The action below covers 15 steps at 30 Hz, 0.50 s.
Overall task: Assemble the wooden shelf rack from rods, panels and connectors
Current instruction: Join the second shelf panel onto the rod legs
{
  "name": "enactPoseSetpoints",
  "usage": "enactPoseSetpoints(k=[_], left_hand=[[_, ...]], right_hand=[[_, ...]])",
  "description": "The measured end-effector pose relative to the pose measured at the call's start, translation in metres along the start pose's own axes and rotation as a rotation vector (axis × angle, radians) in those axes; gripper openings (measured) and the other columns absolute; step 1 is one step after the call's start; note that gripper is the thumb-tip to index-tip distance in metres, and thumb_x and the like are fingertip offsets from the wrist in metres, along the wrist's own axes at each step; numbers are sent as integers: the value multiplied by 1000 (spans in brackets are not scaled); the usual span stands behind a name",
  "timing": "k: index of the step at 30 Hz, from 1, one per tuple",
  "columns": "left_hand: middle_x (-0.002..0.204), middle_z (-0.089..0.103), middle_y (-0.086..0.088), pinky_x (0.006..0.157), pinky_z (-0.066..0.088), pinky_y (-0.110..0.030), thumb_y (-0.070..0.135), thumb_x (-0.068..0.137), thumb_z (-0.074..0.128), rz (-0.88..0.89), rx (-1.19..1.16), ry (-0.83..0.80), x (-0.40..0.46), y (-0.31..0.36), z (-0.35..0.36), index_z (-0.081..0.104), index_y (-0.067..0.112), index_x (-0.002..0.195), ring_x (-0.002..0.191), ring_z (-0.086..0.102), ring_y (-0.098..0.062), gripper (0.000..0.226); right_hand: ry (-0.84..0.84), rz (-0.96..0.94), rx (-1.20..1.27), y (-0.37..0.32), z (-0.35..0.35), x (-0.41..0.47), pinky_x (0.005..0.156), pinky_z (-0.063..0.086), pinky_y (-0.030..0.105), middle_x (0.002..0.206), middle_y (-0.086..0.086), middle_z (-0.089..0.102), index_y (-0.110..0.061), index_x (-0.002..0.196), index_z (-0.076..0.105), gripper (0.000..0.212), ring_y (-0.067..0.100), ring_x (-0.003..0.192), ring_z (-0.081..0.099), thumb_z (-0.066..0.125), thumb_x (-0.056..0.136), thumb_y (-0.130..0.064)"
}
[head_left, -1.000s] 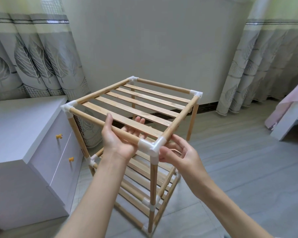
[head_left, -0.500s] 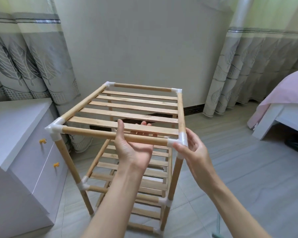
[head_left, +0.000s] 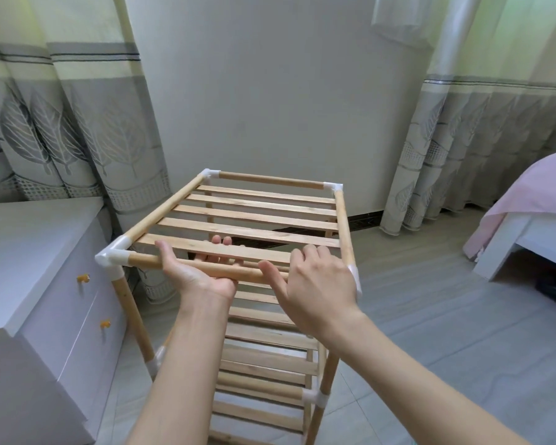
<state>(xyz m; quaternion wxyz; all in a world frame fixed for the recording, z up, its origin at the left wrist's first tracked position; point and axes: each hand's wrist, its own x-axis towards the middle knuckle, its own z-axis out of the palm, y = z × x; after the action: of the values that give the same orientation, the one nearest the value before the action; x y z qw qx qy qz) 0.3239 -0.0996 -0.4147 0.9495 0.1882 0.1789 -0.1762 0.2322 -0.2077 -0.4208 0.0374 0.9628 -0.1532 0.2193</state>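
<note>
— While the rack [head_left: 254,220] stands on the floor at twelve o'clock, where are your hands?
— My left hand [head_left: 199,271] grips its front rod [head_left: 238,272] from beneath; my right hand [head_left: 318,277] curls over it at three o'clock.

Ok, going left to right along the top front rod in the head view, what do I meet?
White corner connector → left hand gripping the front rod from below → right hand on the rod → right corner connector, partly hidden by that hand.

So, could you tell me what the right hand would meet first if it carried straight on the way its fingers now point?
The right hand points forward and left, fingers at the front rod and nearest slat of the rack's top tier. It would probably meet those first, or already touches them; depth is unclear.
</note>
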Motion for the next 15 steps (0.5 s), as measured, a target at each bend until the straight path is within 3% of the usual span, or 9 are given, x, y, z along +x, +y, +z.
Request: enactPoseSetpoints(k=[2, 5, 9, 15], left_hand=[[96, 59, -6, 93, 47, -36, 68, 80, 50, 14, 10, 31, 1, -2, 2, 56, 11, 107, 89, 62, -24, 64], [89, 57, -6, 86, 51, -33, 60, 85, 50, 32, 14, 60, -1, -6, 6, 55, 10, 92, 82, 60, -23, 51], [89, 58, -5, 79, 54, -35, 52, 86, 50, 62, 33, 107, 1, -11, 8, 55, 11, 87, 77, 60, -23, 42], [86, 60, -5, 66, 54, -30, 47, 86, 47, 88, 65, 136, 9, -12, 8, 53, 12, 90, 70, 61, -22, 37]], right_hand=[[-52, -69, 0, 3, -1, 5, 80, 41, 35, 107, 10, 60, -9, 107, 58, 95, 24, 99, 53, -8, 79, -71], [-168, -135, 71, 13, -6, 12, 87, 41, 36, 116, 9, 55, -10, 119, 53, 98, 23, 106, 49, 2, 74, -80], [-206, -166, 0, 19, -8, 16, 78, 41, 33, 110, 6, 54, -11, 111, 56, 96, 20, 96, 50, 16, 69, -87], [-195, -177, -16, 19, -7, 22, 72, 41, 31, 90, 6, 54, -7, 91, 58, 91, 19, 79, 49, 20, 68, -87]])
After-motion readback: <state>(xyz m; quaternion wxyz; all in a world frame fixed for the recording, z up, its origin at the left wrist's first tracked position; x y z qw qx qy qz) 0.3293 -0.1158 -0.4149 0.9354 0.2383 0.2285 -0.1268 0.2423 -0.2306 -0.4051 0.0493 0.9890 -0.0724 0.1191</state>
